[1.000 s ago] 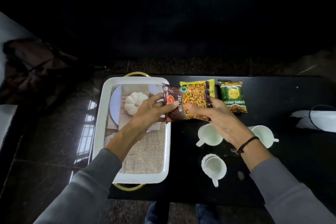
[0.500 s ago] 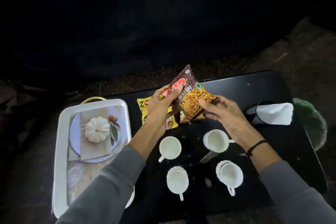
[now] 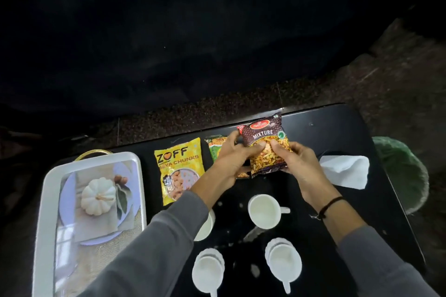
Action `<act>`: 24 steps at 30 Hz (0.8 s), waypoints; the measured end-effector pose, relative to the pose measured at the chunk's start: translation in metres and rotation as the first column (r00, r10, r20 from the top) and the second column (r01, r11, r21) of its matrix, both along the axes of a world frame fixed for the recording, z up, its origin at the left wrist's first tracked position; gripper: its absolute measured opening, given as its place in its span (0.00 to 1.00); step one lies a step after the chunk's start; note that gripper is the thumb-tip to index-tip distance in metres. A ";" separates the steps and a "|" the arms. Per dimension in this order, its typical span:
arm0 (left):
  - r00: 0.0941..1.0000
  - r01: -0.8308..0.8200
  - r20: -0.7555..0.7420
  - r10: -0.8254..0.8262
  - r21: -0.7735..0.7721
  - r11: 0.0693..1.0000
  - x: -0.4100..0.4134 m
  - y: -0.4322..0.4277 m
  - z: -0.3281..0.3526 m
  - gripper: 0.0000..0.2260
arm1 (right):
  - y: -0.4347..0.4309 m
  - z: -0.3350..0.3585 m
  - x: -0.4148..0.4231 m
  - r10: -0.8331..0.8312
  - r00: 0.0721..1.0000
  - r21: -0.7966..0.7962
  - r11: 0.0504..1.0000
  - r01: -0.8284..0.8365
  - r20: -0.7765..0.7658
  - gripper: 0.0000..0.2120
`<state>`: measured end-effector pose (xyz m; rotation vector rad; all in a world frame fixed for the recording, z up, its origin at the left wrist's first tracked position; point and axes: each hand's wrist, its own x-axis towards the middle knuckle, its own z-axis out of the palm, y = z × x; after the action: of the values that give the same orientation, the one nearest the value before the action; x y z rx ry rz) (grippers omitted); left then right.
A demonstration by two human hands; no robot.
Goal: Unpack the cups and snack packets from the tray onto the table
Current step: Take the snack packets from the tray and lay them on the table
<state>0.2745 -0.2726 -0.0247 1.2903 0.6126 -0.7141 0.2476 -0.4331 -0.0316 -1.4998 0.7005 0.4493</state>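
The head view looks steeply down from close above the black table (image 3: pixel 337 132), facing its far edge.

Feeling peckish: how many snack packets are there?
3: yellow packet flat on the table, green packet half hidden behind the left hand, brown packet held by left and right hand.

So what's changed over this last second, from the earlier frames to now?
The left hand and right hand carried the Mixture packet rightward, from beside the tray to past the green packet, turning it upright; both still grip it. The yellow packet, green packet, cups and tray stayed put.
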 end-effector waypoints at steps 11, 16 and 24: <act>0.997 0.026 0.069 -0.043 0.224 0.974 0.005 -0.026 -0.024 0.22 | 0.000 -0.027 0.002 0.012 0.995 -0.250 0.968 -0.036 -0.096 0.15; 0.987 0.095 0.087 -0.133 0.349 0.932 0.001 -0.034 -0.032 0.19 | 0.007 -0.030 0.004 0.079 0.996 -0.410 0.908 -0.089 -0.043 0.14; 0.927 0.236 0.088 -0.365 0.619 0.749 0.000 -0.033 -0.029 0.24 | 0.019 -0.024 0.003 0.139 0.990 -0.563 0.818 -0.118 -0.005 0.15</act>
<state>0.2747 -0.3058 -0.0540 2.0717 0.4755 -0.6573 0.2510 -0.4142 -0.0552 -2.1222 0.7426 0.3258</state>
